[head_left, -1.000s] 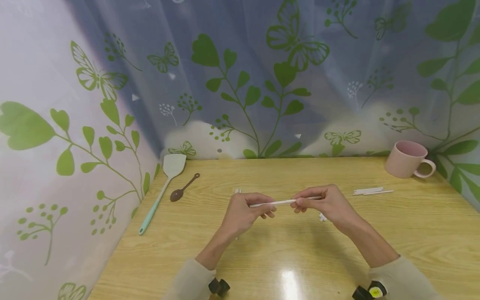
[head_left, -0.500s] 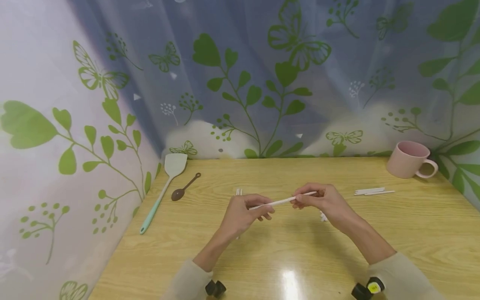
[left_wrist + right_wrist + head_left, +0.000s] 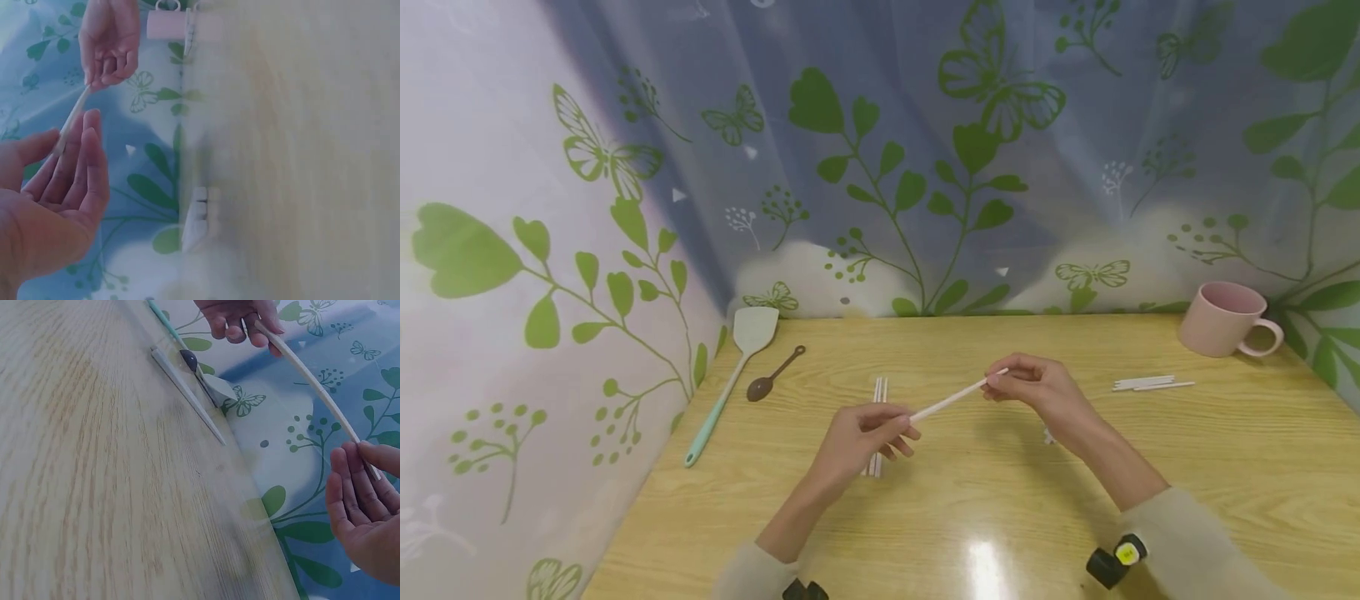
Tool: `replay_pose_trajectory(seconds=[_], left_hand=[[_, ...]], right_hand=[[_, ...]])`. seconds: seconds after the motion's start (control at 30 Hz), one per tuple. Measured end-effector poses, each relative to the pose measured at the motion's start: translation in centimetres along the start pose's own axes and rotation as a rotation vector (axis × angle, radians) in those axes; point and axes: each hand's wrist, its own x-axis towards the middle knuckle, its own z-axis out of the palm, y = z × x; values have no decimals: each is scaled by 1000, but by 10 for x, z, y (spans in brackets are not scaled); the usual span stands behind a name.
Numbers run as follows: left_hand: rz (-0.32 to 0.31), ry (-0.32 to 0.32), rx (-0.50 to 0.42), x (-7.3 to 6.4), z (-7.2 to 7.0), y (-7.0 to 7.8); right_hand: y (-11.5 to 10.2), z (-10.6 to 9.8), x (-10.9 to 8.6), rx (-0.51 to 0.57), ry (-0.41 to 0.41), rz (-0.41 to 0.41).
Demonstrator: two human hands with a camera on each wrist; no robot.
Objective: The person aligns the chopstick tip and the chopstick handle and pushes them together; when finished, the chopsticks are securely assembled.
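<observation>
White stick [image 3: 948, 401], held between two hands above a wood-grained table [image 3: 1000, 483] and slanting upward to the right in the head view. At the far left lies a spatula [image 3: 734, 378], its pale blade toward the far edge and its turquoise handle toward the near side. Just to its right is a brown spoon [image 3: 765, 386], bowl near and looped handle far. A black wrist device [image 3: 805, 590] is worn at the left sleeve, cut off by the near edge of view. The left hand [image 3: 863, 437] pinches the left end of the white stick between thumb and fingers; its remaining fingers are loosely bent, close together. Beneath this hand, partly hidden by it, at least three loose sticks [image 3: 878, 465] lie side by side on the table, running near to far. The right hand [image 3: 1037, 390] pinches the stick close to its right end with thumb and forefinger, the other fingers curved alongside one another. Small white pieces [image 3: 1048, 437] show beside the right wrist, mostly hidden; their shape cannot be told. A second black device [image 3: 1105, 567], at the right sleeve, carries a yellow label [image 3: 1129, 551] whose marks are too small to read. Farther right lies a group of white sticks [image 3: 1142, 382], roughly parallel; at the far right stands a pink mug [image 3: 1222, 319], upright, handle to the right.
</observation>
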Motion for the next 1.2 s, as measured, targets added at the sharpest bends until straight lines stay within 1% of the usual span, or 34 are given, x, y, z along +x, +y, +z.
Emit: replay_pose_trajectory(seconds=[0.2, 0.37, 0.53, 0.73, 0.83, 0.93, 1.1, 1.2], left_hand=[[-71, 4, -8, -13, -4, -5], [-144, 1, -18, -26, 2, -14], [-221, -8, -41, -37, 10, -17], [-281, -4, 0, -45, 14, -19], [-303, -10, 22, -48, 13, -20], [-313, -15, 32, -49, 12, -20], [-303, -14, 74, -50, 10, -21], [-290, 7, 110, -51, 9, -20]], right_hand=[[5, 12, 16, 25, -23, -25], [12, 28, 31, 33, -35, -34], [21, 45, 43, 14, -37, -3], [32, 67, 55, 7, -21, 39], [39, 78, 61, 14, -15, 52], [44, 88, 67, 41, -2, 73], [49, 103, 76, 66, 37, 145], [49, 111, 82, 55, 50, 154]])
